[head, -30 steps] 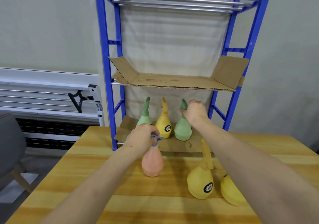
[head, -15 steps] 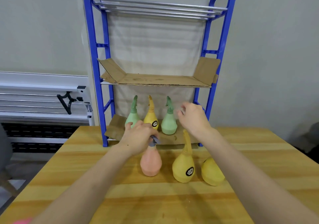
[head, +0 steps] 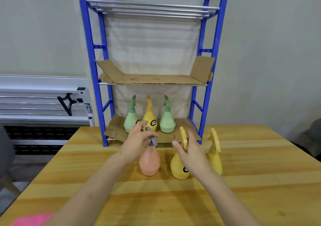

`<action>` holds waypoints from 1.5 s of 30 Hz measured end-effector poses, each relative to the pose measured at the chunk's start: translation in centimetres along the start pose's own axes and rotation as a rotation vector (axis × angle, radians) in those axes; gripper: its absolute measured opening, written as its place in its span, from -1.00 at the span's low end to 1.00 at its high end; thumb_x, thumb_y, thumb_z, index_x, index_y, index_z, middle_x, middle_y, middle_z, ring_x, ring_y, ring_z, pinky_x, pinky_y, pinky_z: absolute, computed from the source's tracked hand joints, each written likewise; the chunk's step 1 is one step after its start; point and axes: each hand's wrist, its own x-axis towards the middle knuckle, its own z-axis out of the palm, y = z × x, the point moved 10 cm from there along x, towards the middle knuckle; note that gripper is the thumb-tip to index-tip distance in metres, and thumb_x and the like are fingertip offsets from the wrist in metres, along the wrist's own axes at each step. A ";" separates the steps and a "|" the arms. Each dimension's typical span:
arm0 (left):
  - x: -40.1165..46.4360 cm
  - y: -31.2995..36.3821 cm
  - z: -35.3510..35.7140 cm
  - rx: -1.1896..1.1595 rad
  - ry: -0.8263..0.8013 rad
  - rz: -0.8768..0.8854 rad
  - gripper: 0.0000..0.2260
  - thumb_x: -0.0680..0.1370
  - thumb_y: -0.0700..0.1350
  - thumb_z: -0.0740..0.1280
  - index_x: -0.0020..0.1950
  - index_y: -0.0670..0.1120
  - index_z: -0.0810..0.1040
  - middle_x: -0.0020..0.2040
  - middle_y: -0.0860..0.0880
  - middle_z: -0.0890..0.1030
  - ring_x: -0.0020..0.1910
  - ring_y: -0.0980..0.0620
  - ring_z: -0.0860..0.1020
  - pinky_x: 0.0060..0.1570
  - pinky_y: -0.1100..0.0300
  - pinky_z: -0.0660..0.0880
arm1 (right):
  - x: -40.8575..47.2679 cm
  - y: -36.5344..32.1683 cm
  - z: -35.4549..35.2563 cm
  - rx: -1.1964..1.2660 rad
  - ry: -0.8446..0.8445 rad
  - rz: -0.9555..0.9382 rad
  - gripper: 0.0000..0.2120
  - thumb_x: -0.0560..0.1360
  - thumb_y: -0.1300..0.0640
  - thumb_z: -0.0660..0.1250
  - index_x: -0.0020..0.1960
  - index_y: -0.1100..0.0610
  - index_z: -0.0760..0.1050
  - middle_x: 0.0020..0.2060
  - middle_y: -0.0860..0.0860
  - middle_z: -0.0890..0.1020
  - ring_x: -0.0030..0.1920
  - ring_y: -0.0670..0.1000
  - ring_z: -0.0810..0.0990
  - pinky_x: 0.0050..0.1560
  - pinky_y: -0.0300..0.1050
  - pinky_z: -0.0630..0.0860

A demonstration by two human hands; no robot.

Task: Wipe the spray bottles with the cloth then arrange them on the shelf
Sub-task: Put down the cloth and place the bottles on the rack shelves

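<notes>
Left-hand grip grasps the pink bottle by its grey nozzle on the bench, right-hand grip released near two yellow bottles; three bottles already stand shelved, three remain, cloth idle.

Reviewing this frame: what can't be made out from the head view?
- Pink cloth: cut off by the bottom edge; its full extent is unseen.
- Yellow spray bottle with a black label: the right hand covers much of its body and label.
- Salmon-pink spray bottle with a grey trigger head: the left hand covers part of its head.
- Black labels on the shelf bottles: too small to read.
</notes>
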 end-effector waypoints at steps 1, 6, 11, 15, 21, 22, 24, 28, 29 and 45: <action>-0.3 0.0 -0.1 -0.043 0.029 0.000 -0.52 0.63 -0.34 0.30 0.39 0.16 0.58 0.58 -0.10 0.21 0.49 -0.05 0.22 0.45 0.07 0.23 | -0.3 0.7 0.6 -0.002 -0.010 0.015 -0.19 0.61 -0.29 0.32 0.68 0.04 0.08 0.47 0.07 0.52 0.42 0.13 0.53 0.36 0.05 0.53; -2.5 -2.2 0.4 -0.341 0.215 -0.198 -0.18 0.61 -0.27 0.39 0.67 0.19 0.00 0.44 0.06 0.31 0.38 0.15 0.40 0.35 0.15 0.41 | -1.0 3.2 1.9 -0.006 0.039 0.087 -0.31 0.64 -0.04 0.39 0.64 0.12 0.16 0.25 0.08 0.64 0.23 0.16 0.65 0.14 -0.02 0.58; -5.1 -4.5 5.2 -0.407 0.113 -0.373 -0.19 0.54 -0.07 0.49 0.65 0.10 0.07 0.40 0.09 0.42 0.37 0.13 0.45 0.30 0.14 0.44 | -1.3 4.1 2.0 0.060 0.081 0.102 -0.54 0.62 -0.03 0.43 0.42 0.11 0.37 0.07 0.00 0.66 0.09 0.09 0.62 0.02 -0.10 0.49; -5.3 -4.4 6.2 -0.307 0.130 -0.411 -0.45 0.55 -0.07 0.47 0.50 -0.02 0.37 0.34 0.07 0.50 0.35 0.03 0.48 0.21 0.20 0.39 | -1.0 3.8 2.2 0.058 0.082 0.066 -0.75 0.62 -0.02 0.43 0.16 0.03 0.42 -0.10 -0.03 0.65 -0.06 0.10 0.63 -0.13 -0.07 0.46; -4.7 -3.4 3.4 -0.321 0.245 -0.402 -0.55 0.51 -0.08 0.49 0.37 0.02 0.48 0.20 0.13 0.58 0.24 0.07 0.54 0.14 0.18 0.47 | 0.2 0.4 1.2 0.096 0.112 -0.017 -0.84 0.61 0.02 0.43 -0.01 0.04 0.46 -0.19 -0.04 0.59 -0.14 0.00 0.56 -0.20 -0.16 0.42; -4.4 -2.9 2.1 -0.322 0.281 -0.379 -0.55 0.50 -0.07 0.50 0.36 0.03 0.49 0.18 0.14 0.58 0.22 0.08 0.54 0.15 0.17 0.49 | 0.5 -0.8 0.6 0.121 0.124 -0.047 -0.85 0.61 0.02 0.43 -0.02 0.01 0.47 -0.18 -0.05 0.59 -0.13 -0.01 0.56 -0.18 -0.15 0.41; -3.4 -1.3 -1.2 -0.333 0.353 -0.313 -0.52 0.49 -0.08 0.51 0.38 0.03 0.49 0.20 0.15 0.56 0.22 0.11 0.53 0.22 0.15 0.50 | 1.5 -3.6 -0.9 0.154 0.161 -0.117 -0.86 0.60 0.00 0.43 -0.03 -0.03 0.48 -0.16 -0.07 0.58 -0.12 -0.03 0.54 -0.12 -0.14 0.40; -0.2 2.1 -9.2 -0.361 0.483 -0.193 -0.55 0.48 -0.01 0.52 0.32 0.15 0.48 0.17 0.18 0.53 0.17 0.14 0.51 0.12 0.15 0.50 | 4.1 -10.2 -4.6 0.239 0.217 -0.207 -0.78 0.59 -0.09 0.40 0.17 -0.02 0.58 0.02 -0.10 0.66 0.06 -0.03 0.61 0.10 0.01 0.59; 0.8 2.8 -11.1 -0.365 0.500 -0.168 -0.56 0.48 0.01 0.52 0.31 0.16 0.48 0.17 0.19 0.52 0.16 0.16 0.51 0.08 0.16 0.51 | 4.9 -12.1 -5.7 0.267 0.222 -0.229 -0.77 0.60 -0.08 0.39 0.21 -0.03 0.59 0.05 -0.11 0.66 0.10 -0.03 0.62 0.14 0.03 0.59; 17.9 -0.6 -23.4 -0.162 0.566 -0.296 -0.71 0.55 0.05 0.41 0.24 0.02 0.51 0.06 0.01 0.61 0.05 -0.09 0.58 0.08 -0.09 0.59 | 26.6 -24.6 -6.8 0.172 0.172 -0.255 -0.80 0.61 0.03 0.35 -0.15 0.09 0.52 -0.19 0.08 0.62 -0.05 0.22 0.62 -0.14 -0.04 0.41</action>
